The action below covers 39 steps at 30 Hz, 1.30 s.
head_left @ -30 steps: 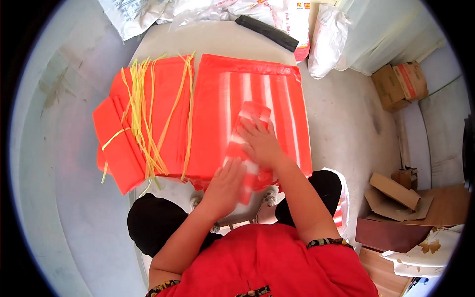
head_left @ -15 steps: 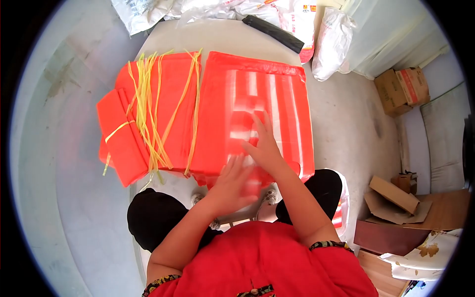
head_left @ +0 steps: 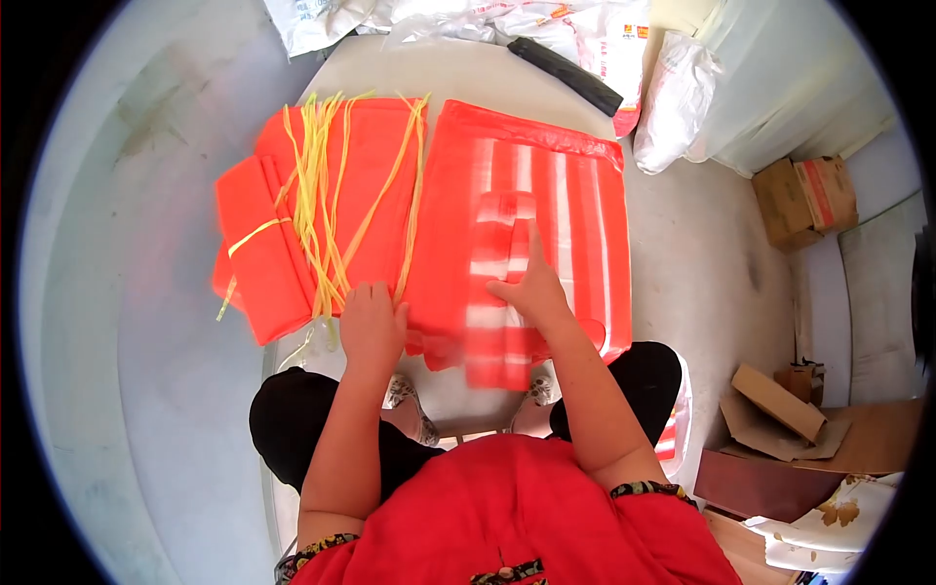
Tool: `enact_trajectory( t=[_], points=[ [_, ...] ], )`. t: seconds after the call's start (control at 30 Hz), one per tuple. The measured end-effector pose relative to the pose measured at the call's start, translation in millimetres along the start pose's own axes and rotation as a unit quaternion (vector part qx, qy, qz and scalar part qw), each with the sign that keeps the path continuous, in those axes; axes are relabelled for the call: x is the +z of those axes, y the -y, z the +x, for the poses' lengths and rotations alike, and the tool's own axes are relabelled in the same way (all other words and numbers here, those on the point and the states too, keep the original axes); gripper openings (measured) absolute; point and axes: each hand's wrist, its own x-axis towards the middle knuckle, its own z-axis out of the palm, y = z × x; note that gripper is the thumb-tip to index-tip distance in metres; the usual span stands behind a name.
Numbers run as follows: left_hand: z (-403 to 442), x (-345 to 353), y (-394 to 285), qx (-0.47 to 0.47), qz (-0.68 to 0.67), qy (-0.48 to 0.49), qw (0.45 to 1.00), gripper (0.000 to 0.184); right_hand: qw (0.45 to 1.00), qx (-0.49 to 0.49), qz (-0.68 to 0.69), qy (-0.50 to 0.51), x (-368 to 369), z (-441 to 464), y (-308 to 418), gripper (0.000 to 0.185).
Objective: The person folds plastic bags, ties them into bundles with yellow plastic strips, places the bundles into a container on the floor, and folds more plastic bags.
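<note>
A folded red-and-white striped strip [head_left: 497, 336] lies lengthwise on a stack of red sheets with white stripes [head_left: 585, 224]. My right hand [head_left: 536, 292] rests at the strip's right edge, fingers apart, index finger stretched forward. My left hand [head_left: 373, 322] is at the near edge of the plain red stack [head_left: 375, 175], its fingers side by side; whether it grips anything there is hidden. Yellow ties [head_left: 317, 195] lie across that stack. At its left is a folded red bundle [head_left: 263, 253] with a yellow tie around it.
A black roll [head_left: 565, 76] lies at the table's [head_left: 429, 68] far end, near white bags [head_left: 673, 102]. Cardboard boxes [head_left: 804, 200] stand on the floor at the right, with an opened carton [head_left: 780, 419] nearer. My knees are at the table's near edge.
My left hand has moved left from the striped strip to the plain red stack. My right hand has stayed near the strip, which now lies straighter. The whole view has shifted slightly.
</note>
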Motion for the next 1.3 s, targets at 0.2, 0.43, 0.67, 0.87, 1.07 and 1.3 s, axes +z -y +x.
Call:
enact_trajectory(
  t=[0.2,0.43,0.67,0.87,1.07,1.3],
  points=[
    [-4,12,11,-0.039,-0.098,0.019,0.994,0.02,0.999,-0.018,0.049,-0.008,9,0,-7,0.12],
    [0,6,-17,-0.158,-0.473,0.275,0.822,0.02,0.875,0.07,0.477,0.033,28,-11,-13,0.107],
    [-11,7,-41,-0.046,-0.573,0.365,0.732,0.034,0.772,0.095,0.628,0.017,29,-24,8,0.105],
    [11,-8,-50,-0.276,-0.722,0.342,0.535,0.044,0.821,0.093,0.563,-0.019,21,-21,-1,0.105],
    [4,11,-76,-0.19,-0.656,0.295,0.668,0.066,0.933,0.075,0.336,0.101,-2,-18,-26,0.086],
    [26,28,-79,-0.112,-0.595,0.255,0.754,0.065,0.995,0.038,-0.001,0.095,-67,-18,-50,0.042]
  ],
)
